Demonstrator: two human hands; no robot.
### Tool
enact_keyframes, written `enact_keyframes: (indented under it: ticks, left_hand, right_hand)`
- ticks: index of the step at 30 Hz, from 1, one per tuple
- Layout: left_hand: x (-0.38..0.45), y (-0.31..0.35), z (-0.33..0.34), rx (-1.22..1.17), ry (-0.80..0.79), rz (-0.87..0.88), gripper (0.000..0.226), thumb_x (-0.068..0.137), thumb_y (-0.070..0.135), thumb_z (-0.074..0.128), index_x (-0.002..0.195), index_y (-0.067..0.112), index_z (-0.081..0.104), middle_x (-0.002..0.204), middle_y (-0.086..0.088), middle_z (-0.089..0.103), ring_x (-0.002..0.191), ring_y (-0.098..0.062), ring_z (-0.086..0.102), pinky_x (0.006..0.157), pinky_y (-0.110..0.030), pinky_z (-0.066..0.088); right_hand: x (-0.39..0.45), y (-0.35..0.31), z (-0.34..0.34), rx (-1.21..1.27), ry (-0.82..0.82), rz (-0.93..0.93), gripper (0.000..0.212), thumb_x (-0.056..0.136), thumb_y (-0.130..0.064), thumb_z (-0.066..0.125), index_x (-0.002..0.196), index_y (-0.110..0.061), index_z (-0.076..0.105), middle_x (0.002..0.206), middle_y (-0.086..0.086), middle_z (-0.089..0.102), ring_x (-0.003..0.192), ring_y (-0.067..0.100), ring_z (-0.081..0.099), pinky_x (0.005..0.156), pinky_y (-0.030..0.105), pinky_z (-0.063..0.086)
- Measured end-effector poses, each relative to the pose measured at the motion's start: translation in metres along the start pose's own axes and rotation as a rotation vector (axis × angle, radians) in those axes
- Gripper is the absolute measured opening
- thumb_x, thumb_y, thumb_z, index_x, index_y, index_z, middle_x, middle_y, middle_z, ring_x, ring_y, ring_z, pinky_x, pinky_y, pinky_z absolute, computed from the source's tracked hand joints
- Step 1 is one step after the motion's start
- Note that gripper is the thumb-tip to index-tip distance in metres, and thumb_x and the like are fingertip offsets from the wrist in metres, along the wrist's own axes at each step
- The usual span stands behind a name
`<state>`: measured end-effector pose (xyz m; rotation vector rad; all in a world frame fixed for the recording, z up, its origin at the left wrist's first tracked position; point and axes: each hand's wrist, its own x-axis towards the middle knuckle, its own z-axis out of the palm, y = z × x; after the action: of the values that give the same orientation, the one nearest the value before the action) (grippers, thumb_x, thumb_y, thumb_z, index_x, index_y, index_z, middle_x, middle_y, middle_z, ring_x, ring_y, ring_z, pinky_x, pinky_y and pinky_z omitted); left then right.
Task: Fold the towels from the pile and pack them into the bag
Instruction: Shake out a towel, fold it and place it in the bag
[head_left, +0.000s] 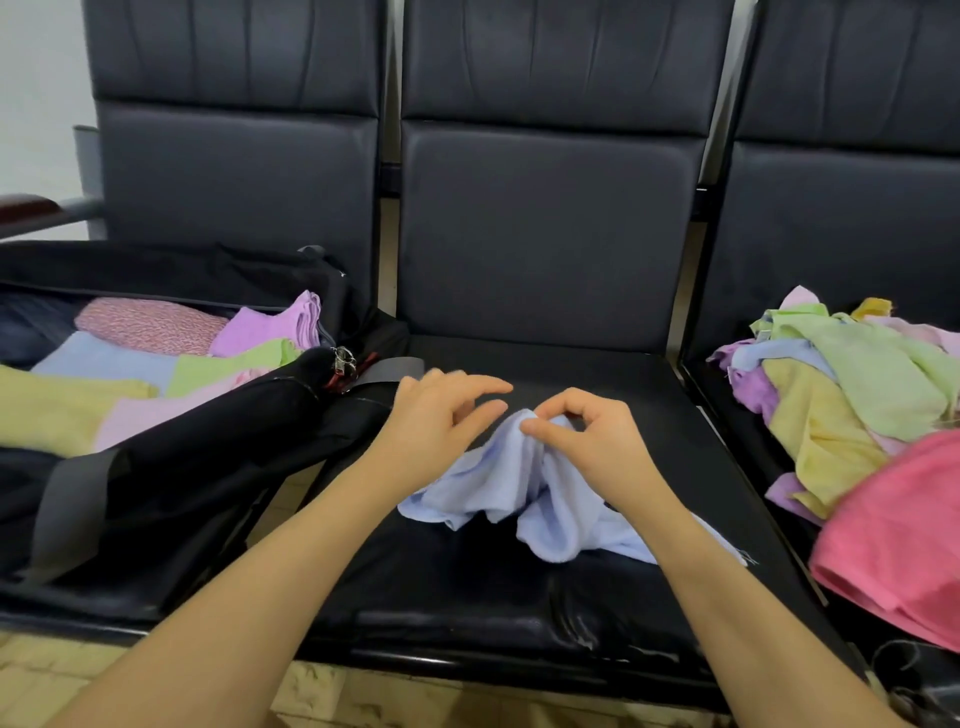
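In the head view, an open black bag (171, 467) lies on the left seat, holding folded towels (156, 374) side by side: yellow, pale blue, green, pink and purple, with a pink patterned roll at the far side. On the right seat sits the pile (852, 395) of loose, unfolded towels in green, yellow, purple, blue and pink, with a large pink cloth (904, 540) near its front. Between them, on the middle seat (519, 597), a crumpled pale blue towel (550, 499) lies bunched up. The right hand (587, 441) pinches a raised fold of this towel between thumb and fingers. The left hand (441, 415) hovers just beside it, its fingers loosely extended and slightly blurred, holding nothing. The seats are a row of dark padded chairs with tall backrests (545, 234); a pale wall (41, 78) shows at far left, and light tiled floor (322, 691) lies below the seat's front edge.
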<state>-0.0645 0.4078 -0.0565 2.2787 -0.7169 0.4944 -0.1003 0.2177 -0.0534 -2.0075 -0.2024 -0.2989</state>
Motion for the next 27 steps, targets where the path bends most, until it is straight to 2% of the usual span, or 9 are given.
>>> enact_keyframes:
  ticks: [2, 3, 5, 7, 11, 14, 17, 22, 27]
  left_hand:
    - [-0.005, 0.006, 0.004, -0.053, -0.195, -0.125, 0.029, 0.099, 0.035, 0.044, 0.125, 0.036, 0.057, 0.067, 0.012, 0.056, 0.075, -0.001, 0.051, 0.089, -0.025, 0.028]
    - [-0.007, 0.006, 0.006, -0.116, -0.25, -0.173, 0.029, 0.1, 0.034, 0.042, 0.126, 0.036, 0.056, 0.075, 0.012, 0.062, 0.077, 0.001, 0.054, 0.094, -0.026, 0.033]
    - [-0.011, 0.008, 0.008, -0.275, -0.292, -0.23, 0.023, 0.1, 0.031, 0.044, 0.113, 0.031, 0.064, 0.091, 0.01, 0.068, 0.08, 0.0, 0.058, 0.092, -0.03, 0.046]
    - [-0.013, 0.012, 0.006, -0.383, -0.296, -0.286, 0.019, 0.098, 0.026, 0.051, 0.093, 0.021, 0.069, 0.084, 0.003, 0.068, 0.074, -0.004, 0.059, 0.082, -0.032, 0.051]
    - [-0.012, 0.017, 0.005, -0.5, -0.159, -0.381, 0.02, 0.093, 0.023, 0.06, 0.076, 0.016, 0.069, 0.075, -0.001, 0.07, 0.072, -0.009, 0.062, 0.078, -0.034, 0.051]
    - [-0.009, 0.015, 0.001, -0.501, -0.045, -0.428, 0.014, 0.085, 0.029, 0.071, 0.077, 0.016, 0.072, 0.077, 0.002, 0.072, 0.073, -0.007, 0.066, 0.072, -0.023, 0.052]
    - [-0.009, 0.015, 0.0, -0.421, 0.108, -0.474, 0.012, 0.076, 0.027, 0.079, 0.076, 0.019, 0.071, 0.073, 0.005, 0.07, 0.074, -0.006, 0.066, 0.072, -0.022, 0.053]
    - [-0.001, 0.017, -0.004, -0.465, 0.348, -0.545, 0.013, 0.076, 0.023, 0.079, 0.073, 0.016, 0.068, 0.066, 0.004, 0.066, 0.068, -0.009, 0.063, 0.07, -0.021, 0.05]
    - [0.009, 0.02, -0.011, -0.356, 0.399, -0.505, 0.008, 0.082, 0.016, 0.072, 0.077, 0.019, 0.066, 0.07, 0.007, 0.064, 0.07, -0.005, 0.06, 0.065, -0.017, 0.044]
  right_hand:
    - [-0.002, 0.002, 0.002, -0.037, -0.021, -0.026, 0.012, 0.081, -0.023, 0.074, 0.073, -0.028, 0.067, 0.08, -0.012, 0.066, 0.085, 0.003, 0.061, 0.076, 0.018, 0.046]
    - [-0.003, 0.004, 0.003, -0.065, -0.03, -0.034, 0.012, 0.081, -0.027, 0.075, 0.073, -0.032, 0.067, 0.081, -0.013, 0.066, 0.092, 0.008, 0.061, 0.081, 0.024, 0.047]
    - [-0.006, 0.004, 0.004, -0.098, -0.043, -0.035, 0.01, 0.08, -0.032, 0.075, 0.074, -0.036, 0.067, 0.084, -0.015, 0.065, 0.099, 0.016, 0.059, 0.086, 0.032, 0.049]
    - [-0.01, 0.003, 0.004, -0.075, -0.043, -0.033, 0.012, 0.08, -0.029, 0.075, 0.072, -0.034, 0.067, 0.083, -0.015, 0.066, 0.094, 0.012, 0.061, 0.084, 0.031, 0.05]
    - [-0.015, -0.002, -0.001, 0.029, -0.023, 0.025, 0.01, 0.083, -0.019, 0.071, 0.076, -0.026, 0.073, 0.085, -0.011, 0.071, 0.086, 0.005, 0.066, 0.082, 0.028, 0.051]
    - [-0.015, -0.006, -0.01, 0.126, 0.059, 0.042, 0.013, 0.086, -0.015, 0.068, 0.086, -0.026, 0.074, 0.091, -0.011, 0.073, 0.091, 0.003, 0.066, 0.082, 0.024, 0.049]
    - [-0.016, -0.014, -0.02, 0.21, 0.127, 0.037, 0.018, 0.088, -0.007, 0.064, 0.094, -0.022, 0.073, 0.095, -0.009, 0.073, 0.092, 0.002, 0.066, 0.076, 0.018, 0.05]
    - [-0.016, -0.024, -0.032, 0.33, 0.333, 0.043, 0.024, 0.087, -0.003, 0.064, 0.086, -0.024, 0.074, 0.089, -0.009, 0.074, 0.09, 0.005, 0.067, 0.077, 0.017, 0.05]
    - [-0.006, -0.041, -0.043, 0.405, 0.504, 0.061, 0.027, 0.088, -0.004, 0.064, 0.083, -0.029, 0.072, 0.088, -0.014, 0.071, 0.091, 0.005, 0.065, 0.082, 0.02, 0.051]
